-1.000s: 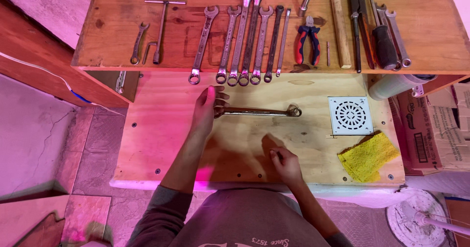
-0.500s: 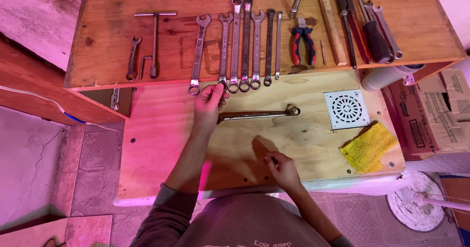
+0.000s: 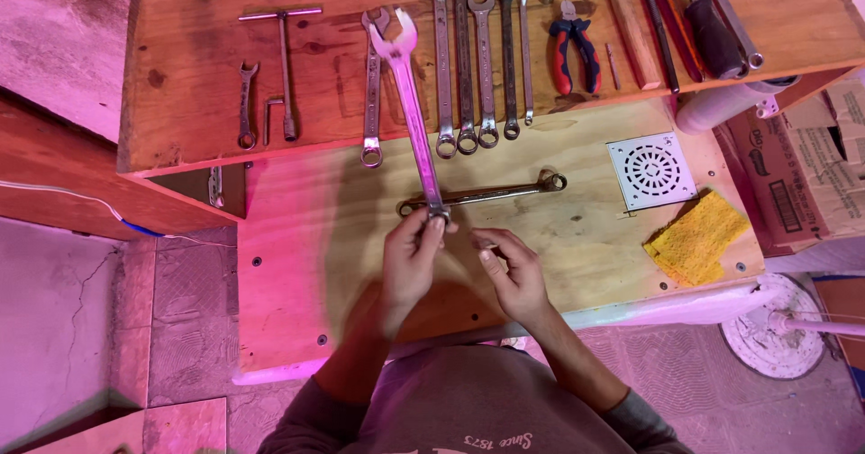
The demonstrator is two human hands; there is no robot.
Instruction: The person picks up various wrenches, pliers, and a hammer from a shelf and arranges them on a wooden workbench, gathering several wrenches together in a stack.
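Left hand (image 3: 410, 260) grips the ring end of a combination wrench (image 3: 413, 112), fingers closed around it; the shaft rises away from the person, its open jaw reaching over the upper wooden shelf (image 3: 180, 103). Right hand (image 3: 509, 269) is just beside the left, fingers loosely curled and part open, holding nothing that can be made out, close to the wrench's lower end but apart from it. Second wrench (image 3: 482, 193) lies flat on the lower plywood board (image 3: 297, 238), just beyond both hands. Row of wrenches (image 3: 478, 58) lies side by side on the shelf, with red-handled pliers (image 3: 575, 53) to their right and a T-handle tool (image 3: 285, 58) to their left. White round-slotted drain cover (image 3: 651, 170) and yellow sponge (image 3: 698, 238) rest on the board, well right of the hands.
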